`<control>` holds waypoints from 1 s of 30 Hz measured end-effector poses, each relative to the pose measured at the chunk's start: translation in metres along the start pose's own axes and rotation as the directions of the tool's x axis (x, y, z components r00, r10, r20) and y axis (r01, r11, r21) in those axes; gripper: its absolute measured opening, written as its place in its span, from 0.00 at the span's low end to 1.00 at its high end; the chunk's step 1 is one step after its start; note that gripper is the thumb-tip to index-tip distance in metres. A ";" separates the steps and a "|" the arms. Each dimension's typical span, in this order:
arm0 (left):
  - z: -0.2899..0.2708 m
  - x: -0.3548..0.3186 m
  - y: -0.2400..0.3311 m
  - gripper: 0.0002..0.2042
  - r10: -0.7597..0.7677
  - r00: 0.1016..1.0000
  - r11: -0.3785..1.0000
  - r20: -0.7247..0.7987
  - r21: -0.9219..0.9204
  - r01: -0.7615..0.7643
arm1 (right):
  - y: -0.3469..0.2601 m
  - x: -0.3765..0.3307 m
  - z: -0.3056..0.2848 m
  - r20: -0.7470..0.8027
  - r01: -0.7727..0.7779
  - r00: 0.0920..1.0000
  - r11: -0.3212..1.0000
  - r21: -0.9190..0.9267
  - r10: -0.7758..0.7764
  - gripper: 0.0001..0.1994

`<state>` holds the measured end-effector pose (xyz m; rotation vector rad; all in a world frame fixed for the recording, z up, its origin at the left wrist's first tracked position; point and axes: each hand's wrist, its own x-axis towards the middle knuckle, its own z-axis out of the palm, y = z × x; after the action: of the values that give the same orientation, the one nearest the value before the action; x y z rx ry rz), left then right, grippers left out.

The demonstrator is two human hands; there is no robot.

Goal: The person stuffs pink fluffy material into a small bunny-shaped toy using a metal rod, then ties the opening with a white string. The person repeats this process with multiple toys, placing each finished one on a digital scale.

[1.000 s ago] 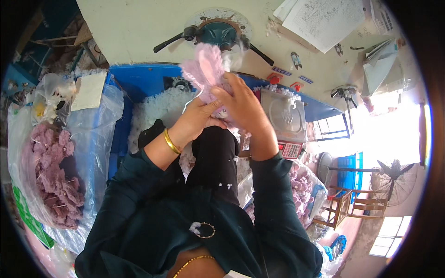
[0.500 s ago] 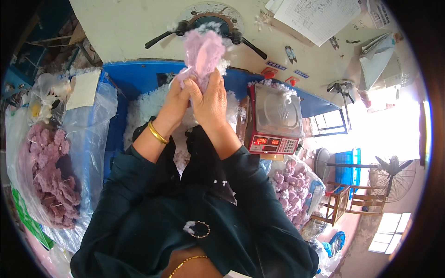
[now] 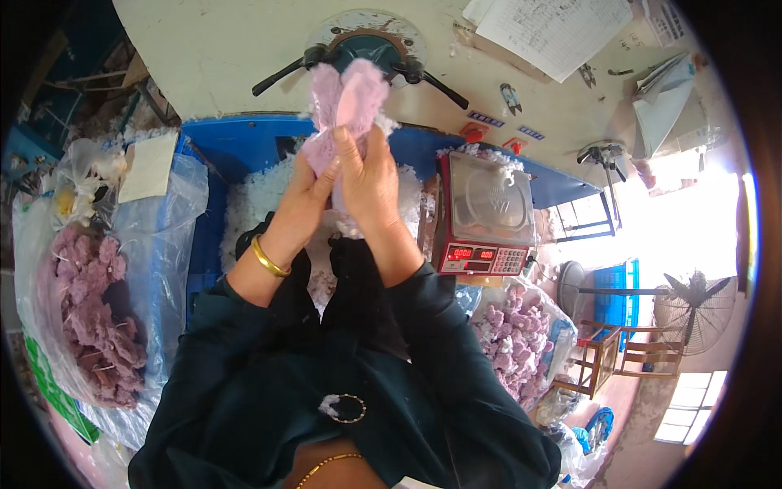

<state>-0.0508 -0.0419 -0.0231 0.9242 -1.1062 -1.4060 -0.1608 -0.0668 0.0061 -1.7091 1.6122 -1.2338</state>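
Since the earlier frame both hands had drawn slightly lower and closer together. The left hand (image 3: pixel 305 183) and right hand (image 3: pixel 368 175) pinched the pink plush toy (image 3: pixel 349 102) from beneath, fingers pressed into it; white stuffing (image 3: pixel 257 200) lay below them, a weighing scale (image 3: pixel 487 213) to their right.

Bright daylight glares from the right; fisheye edges bend and darken.

Both hands have risen from a second ago, lifting the pink plush toy (image 3: pixel 346 102) up against the round blue machine (image 3: pixel 364 50) on the wall. The left hand (image 3: pixel 308 189) and right hand (image 3: pixel 368 175), earlier crossed over the toy, now press side by side around its lower part.
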 end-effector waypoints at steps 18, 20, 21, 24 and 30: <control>-0.012 -0.012 0.026 0.24 -0.054 0.990 0.982 0.131 -0.173 0.076 | 0.006 -0.022 -0.016 0.252 -0.024 0.961 0.879 0.475 -0.110 0.47; -0.002 -0.016 0.039 0.24 -0.070 0.987 0.991 0.145 -0.105 0.086 | 0.013 -0.018 -0.019 0.223 -0.099 0.974 0.799 0.593 -0.045 0.41; 0.002 -0.018 0.040 0.24 -0.081 0.986 0.993 0.144 -0.072 0.092 | 0.012 -0.012 -0.028 0.353 -0.253 0.935 0.718 0.648 0.011 0.39; 0.008 -0.013 0.042 0.24 -0.141 0.975 0.987 0.170 -0.058 0.153 | 0.022 0.000 -0.036 0.442 -0.333 0.897 0.666 0.668 0.006 0.38; 0.000 0.004 0.032 0.21 -0.127 0.991 0.991 0.045 0.036 0.125 | 0.023 0.009 -0.015 0.353 -0.296 0.934 0.678 0.673 0.057 0.36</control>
<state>-0.0421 -0.0455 0.0081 1.0041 -1.1258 -1.5232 -0.1866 -0.0767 -0.0038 -1.1199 0.8845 -1.2013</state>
